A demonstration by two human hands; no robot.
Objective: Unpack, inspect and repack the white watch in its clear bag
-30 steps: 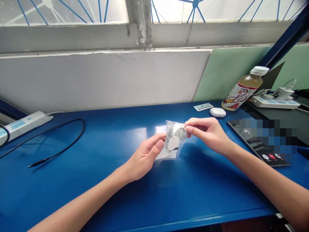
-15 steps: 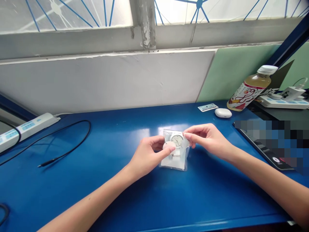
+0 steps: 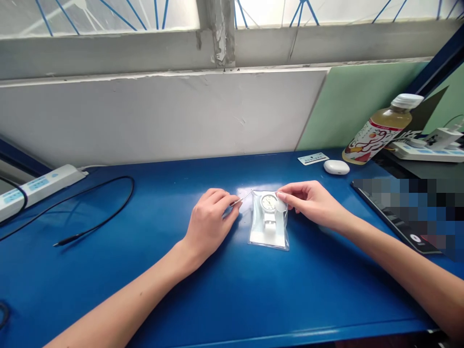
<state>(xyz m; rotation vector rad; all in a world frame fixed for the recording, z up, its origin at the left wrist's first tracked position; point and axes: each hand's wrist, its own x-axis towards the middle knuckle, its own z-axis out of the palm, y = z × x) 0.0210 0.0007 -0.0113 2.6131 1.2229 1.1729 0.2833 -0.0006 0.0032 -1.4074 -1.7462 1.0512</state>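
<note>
A clear plastic pouch [image 3: 268, 239] lies on the blue table with a white wristwatch [image 3: 268, 203] inside, its round dial facing up. My right hand [image 3: 308, 200] pinches the pouch's upper right corner, beside a small round whitish disc [image 3: 280, 206]. To the left of the pouch, my left hand [image 3: 212, 220] is closed, thumb and forefinger pinching a small thin tag [image 3: 235, 201] seen edge-on. From that tag a fine beaded chain [image 3: 248, 195] runs to the pouch's upper left corner.
On the left are a white power strip [image 3: 47, 186] and a black cable [image 3: 105, 222]. A card [image 3: 313, 158], a white earbud case [image 3: 336, 167] and a drink bottle [image 3: 380, 130] stand or lie at the back right, with a dark tablet-like device [image 3: 391, 220] nearer.
My left hand has moved left off the pouch, drawing the tag away from over it and stretching the chain. The pouch shows slightly further right, with my right hand still at its corner.
</note>
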